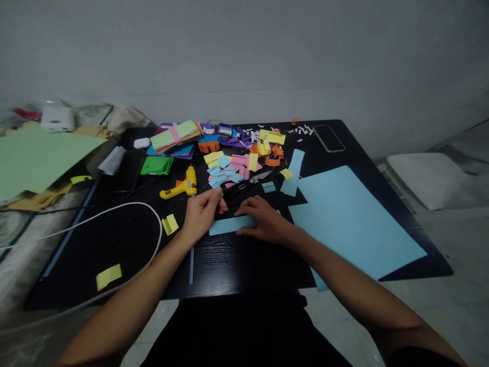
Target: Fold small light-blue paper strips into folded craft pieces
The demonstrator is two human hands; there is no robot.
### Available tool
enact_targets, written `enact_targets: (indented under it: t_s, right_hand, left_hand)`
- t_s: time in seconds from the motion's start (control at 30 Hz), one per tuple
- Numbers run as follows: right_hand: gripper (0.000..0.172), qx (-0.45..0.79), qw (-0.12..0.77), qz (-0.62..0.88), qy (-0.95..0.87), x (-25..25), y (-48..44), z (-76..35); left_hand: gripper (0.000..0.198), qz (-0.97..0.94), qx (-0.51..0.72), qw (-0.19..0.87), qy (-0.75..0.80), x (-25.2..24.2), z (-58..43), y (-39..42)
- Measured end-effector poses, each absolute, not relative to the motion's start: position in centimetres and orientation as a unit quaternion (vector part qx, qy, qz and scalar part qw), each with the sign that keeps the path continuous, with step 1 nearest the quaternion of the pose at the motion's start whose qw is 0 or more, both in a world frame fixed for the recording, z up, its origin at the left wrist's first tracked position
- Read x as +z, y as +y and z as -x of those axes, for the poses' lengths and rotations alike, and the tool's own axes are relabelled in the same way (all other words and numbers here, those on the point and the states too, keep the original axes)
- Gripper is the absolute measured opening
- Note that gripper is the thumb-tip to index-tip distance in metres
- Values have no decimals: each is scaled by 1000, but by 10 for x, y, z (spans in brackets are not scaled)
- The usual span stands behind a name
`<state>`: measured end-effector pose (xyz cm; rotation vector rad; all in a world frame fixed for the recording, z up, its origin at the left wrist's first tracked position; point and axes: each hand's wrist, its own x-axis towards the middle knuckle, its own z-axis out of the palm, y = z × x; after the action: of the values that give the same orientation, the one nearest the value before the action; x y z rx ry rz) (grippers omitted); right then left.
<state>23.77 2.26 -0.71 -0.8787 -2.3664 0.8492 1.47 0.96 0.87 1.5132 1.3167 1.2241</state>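
My right hand (265,220) is over the right part of a light blue paper strip (231,225), its thumb at the near edge and its fingers bent across the far side. Just left of the strip, my left hand (202,211) is closed, thumb pressed against the curled fingers; whatever may be between them is hidden. Beyond both hands lie black-handled scissors (260,177), their handles partly hidden. Small folded blue paper pieces (225,176) are heaped past my left hand. A large light blue sheet (355,219) with a cut-out corner spreads to the right.
A yellow glue gun (181,186) lies left of the heap, near a white cable (158,224) looping over the black table (229,270). Folded yellow papers (170,224), stacked coloured papers (178,136) and a phone (328,138) lie around. A white stool (428,178) stands right.
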Motion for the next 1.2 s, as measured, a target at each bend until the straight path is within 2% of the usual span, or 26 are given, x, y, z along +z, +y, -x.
enact_targets:
  t_s: [0.07, 0.17, 0.23, 0.27, 0.37, 0.53, 0.63, 0.8, 1.0, 1.1, 1.2]
  right_hand:
    - [36, 284, 217, 322, -877, -7, 21, -237]
    - [19, 271, 223, 318, -881, -7, 19, -237]
    - [5, 257, 227, 319, -884, -6, 19, -236]
    - [5, 253, 227, 322, -884, -5, 18, -236]
    - [13, 291, 259, 348, -853, 2, 20, -237]
    - [21, 504, 338, 411, -680, 18, 25, -240]
    - [27, 614, 343, 415, -578, 20, 24, -237]
    - [46, 734, 293, 362, -495, 20, 16, -231]
    - [50, 795, 230, 316, -464, 14, 13, -228]
    - [51, 797, 230, 317, -459, 9, 13, -227]
    - [50, 791, 235, 319, -467, 6, 13, -226]
  left_hand:
    - [49, -617, 479, 341, 523, 9, -12, 10]
    - [25, -627, 502, 289, 521, 8, -10, 12]
    - [24, -627, 506, 280, 522, 9, -10, 13]
    - [26, -627, 506, 284, 520, 9, -9, 13]
    - [34, -630, 510, 326, 487, 11, -7, 12]
    - [54, -562, 551, 470, 401, 12, -8, 13]
    - [43, -542, 502, 511, 440, 13, -15, 14]
    - [40, -529, 475, 499, 496, 16, -19, 14]
    - [43, -526, 509, 465, 498, 18, -13, 16]
    - [51, -518, 524, 458, 497, 14, -11, 16]
    - [50, -495, 539, 470, 493, 9, -10, 16]
